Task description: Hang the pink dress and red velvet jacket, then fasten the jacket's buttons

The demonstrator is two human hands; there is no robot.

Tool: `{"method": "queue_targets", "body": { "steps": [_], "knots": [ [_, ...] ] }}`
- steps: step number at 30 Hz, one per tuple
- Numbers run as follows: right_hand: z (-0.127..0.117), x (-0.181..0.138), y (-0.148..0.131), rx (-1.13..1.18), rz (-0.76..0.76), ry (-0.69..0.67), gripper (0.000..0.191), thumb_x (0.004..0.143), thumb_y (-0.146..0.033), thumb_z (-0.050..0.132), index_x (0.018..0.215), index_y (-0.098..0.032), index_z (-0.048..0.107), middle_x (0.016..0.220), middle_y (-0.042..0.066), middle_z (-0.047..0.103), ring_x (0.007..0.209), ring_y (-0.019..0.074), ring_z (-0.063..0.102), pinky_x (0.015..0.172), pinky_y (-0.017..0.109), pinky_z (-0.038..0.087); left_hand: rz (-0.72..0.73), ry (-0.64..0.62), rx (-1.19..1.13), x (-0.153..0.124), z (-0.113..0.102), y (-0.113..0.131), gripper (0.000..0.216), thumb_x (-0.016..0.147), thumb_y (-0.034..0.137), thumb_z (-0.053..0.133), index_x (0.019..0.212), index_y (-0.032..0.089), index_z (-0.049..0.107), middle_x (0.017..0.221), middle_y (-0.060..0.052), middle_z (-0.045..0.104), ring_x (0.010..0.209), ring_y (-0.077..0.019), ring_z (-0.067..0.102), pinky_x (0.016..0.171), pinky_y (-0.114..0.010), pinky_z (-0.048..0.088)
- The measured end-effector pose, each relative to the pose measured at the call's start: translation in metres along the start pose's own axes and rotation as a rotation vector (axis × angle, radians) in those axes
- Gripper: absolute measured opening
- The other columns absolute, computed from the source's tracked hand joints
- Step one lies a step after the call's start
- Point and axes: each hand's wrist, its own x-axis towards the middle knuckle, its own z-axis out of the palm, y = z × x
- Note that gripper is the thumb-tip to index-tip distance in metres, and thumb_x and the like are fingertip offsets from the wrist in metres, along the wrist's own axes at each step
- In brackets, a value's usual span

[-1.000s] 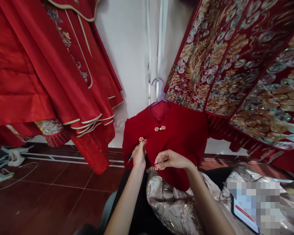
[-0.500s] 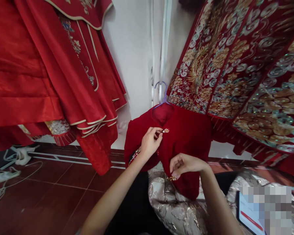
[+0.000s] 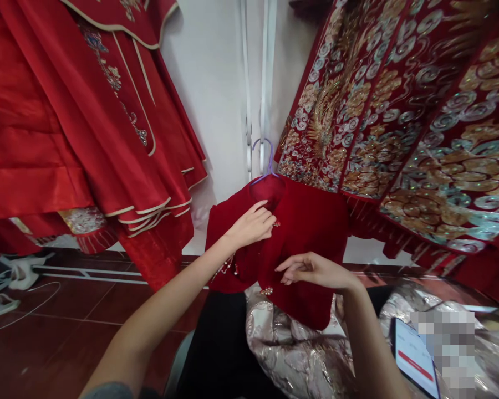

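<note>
A small dark red jacket (image 3: 311, 233) hangs on a purple hanger (image 3: 265, 158) in front of me. My left hand (image 3: 253, 226) is up at its collar, fingers curled over the fabric and covering most of the top pearl clasp (image 3: 276, 224). My right hand (image 3: 311, 270) is lower on the front panel, fingers loosely bent and touching the cloth just right of a lower gold clasp (image 3: 268, 291). Another beaded clasp (image 3: 228, 269) shows by my left wrist.
Red satin gowns (image 3: 79, 122) hang at the left, a heavily embroidered red and gold robe (image 3: 399, 111) at the right. Silvery brocade fabric (image 3: 299, 354) lies on my lap beside a phone (image 3: 413, 357). White cables (image 3: 12, 277) lie on the dark red tiled floor.
My left hand rose from the lower clasp to the collar clasp and now covers it. My right hand let go of the lower clasp and opened a little against the front panel.
</note>
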Motion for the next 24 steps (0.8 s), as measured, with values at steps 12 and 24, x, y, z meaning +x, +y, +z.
{"method": "queue_targets", "body": {
  "steps": [12, 24],
  "knots": [
    [0.038, 0.098, -0.035, 0.031, -0.435, 0.851, 0.055, 0.090, -0.053, 0.041, 0.136, -0.022, 0.041, 0.143, 0.010, 0.043, 0.133, 0.0220, 0.039, 0.112, 0.042, 0.031, -0.332, -0.259, -0.090, -0.008, -0.002, -0.005, 0.031, 0.094, 0.028, 0.035, 0.110, 0.007, 0.052, 0.103, -0.017, 0.061, 0.083, -0.0214, 0.064, 0.072, -0.032, 0.050],
    [0.011, 0.072, 0.004, -0.687, 0.032, 1.272, 0.079, 0.086, -0.057, 0.042, 0.138, 0.001, 0.031, 0.129, 0.036, 0.041, 0.126, 0.0463, 0.037, 0.098, 0.060, 0.032, -0.485, -0.375, 0.151, -0.047, -0.031, -0.012, 0.034, 0.090, 0.008, 0.028, 0.112, 0.007, 0.053, 0.115, -0.021, 0.052, 0.096, -0.0256, 0.057, 0.073, -0.034, 0.042]
  ]
}}
